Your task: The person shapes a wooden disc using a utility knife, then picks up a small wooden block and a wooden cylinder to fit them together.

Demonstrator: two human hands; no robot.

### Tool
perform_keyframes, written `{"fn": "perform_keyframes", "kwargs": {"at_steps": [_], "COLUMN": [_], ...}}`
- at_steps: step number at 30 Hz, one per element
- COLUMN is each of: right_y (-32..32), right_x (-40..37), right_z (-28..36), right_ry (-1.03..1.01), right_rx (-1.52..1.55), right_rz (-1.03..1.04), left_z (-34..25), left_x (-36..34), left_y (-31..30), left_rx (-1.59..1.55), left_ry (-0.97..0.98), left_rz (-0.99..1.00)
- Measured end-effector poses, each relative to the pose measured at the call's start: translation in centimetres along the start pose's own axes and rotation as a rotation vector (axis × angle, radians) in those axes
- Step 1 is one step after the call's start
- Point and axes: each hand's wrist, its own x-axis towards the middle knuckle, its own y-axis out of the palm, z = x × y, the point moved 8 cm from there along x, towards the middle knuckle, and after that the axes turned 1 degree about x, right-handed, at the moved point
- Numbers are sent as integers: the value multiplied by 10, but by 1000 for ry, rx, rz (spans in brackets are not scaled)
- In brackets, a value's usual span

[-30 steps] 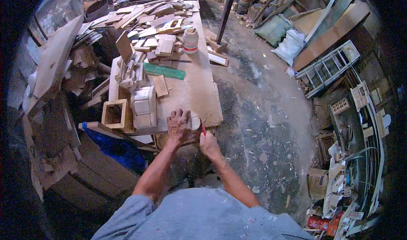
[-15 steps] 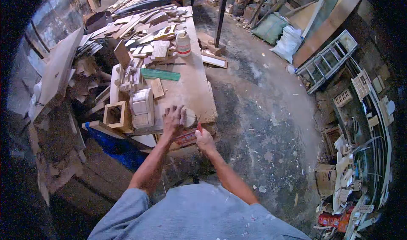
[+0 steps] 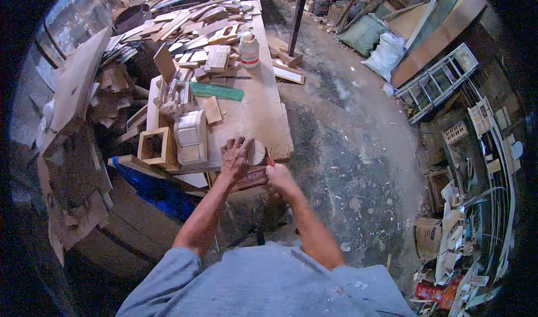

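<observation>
At the near end of the workbench (image 3: 260, 112), my left hand (image 3: 236, 157) presses on a pale rounded wooden piece (image 3: 257, 153), its fingers spread over the left part. My right hand (image 3: 282, 179) is closed round the red handle of a thin tool (image 3: 270, 159) at the piece's right side, by the bench edge. The tool's dark tip reaches close to the piece; whether it touches cannot be made out. A pale carved wooden block (image 3: 191, 137) and an open square wooden frame (image 3: 157, 147) stand left of my left hand.
A white bottle (image 3: 249, 52) and a green strip (image 3: 217, 91) lie farther up the bench, near heaped wood offcuts (image 3: 182, 28). Sacks (image 3: 385, 56) and a metal ladder (image 3: 437, 84) are at the right. Blue sheeting (image 3: 154, 191) hangs below the frame.
My right hand has moved slightly right and down relative to the bench, with the red tool. The bench has shifted a little in view. My left hand stays on the pale piece.
</observation>
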Motion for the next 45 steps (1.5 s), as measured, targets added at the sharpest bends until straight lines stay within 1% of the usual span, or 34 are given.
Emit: {"fn": "perform_keyframes", "kwargs": {"at_steps": [1, 2, 4, 5, 6, 8, 9, 12, 15, 18, 21, 23, 24, 25, 26, 27, 29, 30, 31, 32, 33, 34, 35, 36, 38, 41, 44, 45], "right_y": [-4, -12, -20, -20, -20, -12, -8, -1, 5, 4, -8, -11, -22, -33, -45, -50, -49, -50, -50, -52, -52, -48, -41, -36, -22, -6, 4, 10], "right_x": [0, -1, -4, -6, -7, -9, -11, -13, -10, -10, 2, 11, 8, 4, -13, -27, -25, -27, -30, -34, -38, -36, -29, -23, -21, -21, -14, -9], "right_z": [-14, -10, -12, -14, -15, -7, -3, 13, 20, 17, 12, -15, -14, -11, 12, 21, 8, 12, 14, 17, 21, 15, 3, -5, -16, -19, -12, -19], "right_ry": [234, 229, 227, 191, 159, 25, 55, 69, 40, 308, 151, 158, 196, 232, 315, 403, 352, 325, 335, 343, 357, 295, 233, 170, 197, 210, 191, 183], "right_rx": [219, 216, 175, 116, 54, -104, -12, -26, -204, -223, -204, 160, 204, 250, 316, 384, 353, 341, 365, 389, 413, 386, 359, 330, 287, 283, 261, 246], "right_rz": [121, 76, -16, -72, -129, -268, -261, -216, -131, -164, -98, 96, 62, 26, 36, 48, 30, 17, 16, 14, 14, 20, 25, 29, 77, 79, 32, 22], "left_z": [7, 12, 1, -4, 0, 8, -8, -14, -18, -16, -12, -4, 0, -3, -7, -11, -8, -6, 2, 17, 12, 11, 24, 26, 28, 21, 25, 25], "left_x": [3, 7, 12, 14, 13, 6, 5, 2, 4, 6, 10, 9, 11, 12, 8, 2, 3, 6, 15, 18, 23, 20, 21, 24, 29, 43, 35, 30], "left_y": [8, 18, -9, -18, -14, 1, -15, -17, -19, -19, -16, -10, -9, -11, -15, -15, -21, -23, -19, -4, -27, -34, -22, -16, -7, -22, -5, 0], "left_rx": [-53, -106, -114, -118, -141, -185, -51, -35, 8, 7, -76, -163, -206, -168, -131, -92, -255, -335, -663, -707, -748, -787, -722, -654, -521, -205, 6, 36], "left_ry": [26, 49, 19, 2, -66, -196, -191, -113, -80, -50, 21, -35, -63, 8, 78, 146, 145, 150, 195, 63, -74, -215, -119, -91, -42, 104, 107, 123], "left_rz": [17, 28, 31, 34, 7, -45, -37, -55, -26, -27, -6, -8, -12, 15, 52, 94, 84, 79, 54, 194, 340, 489, 462, 482, 529, 413, 319, 243]}}
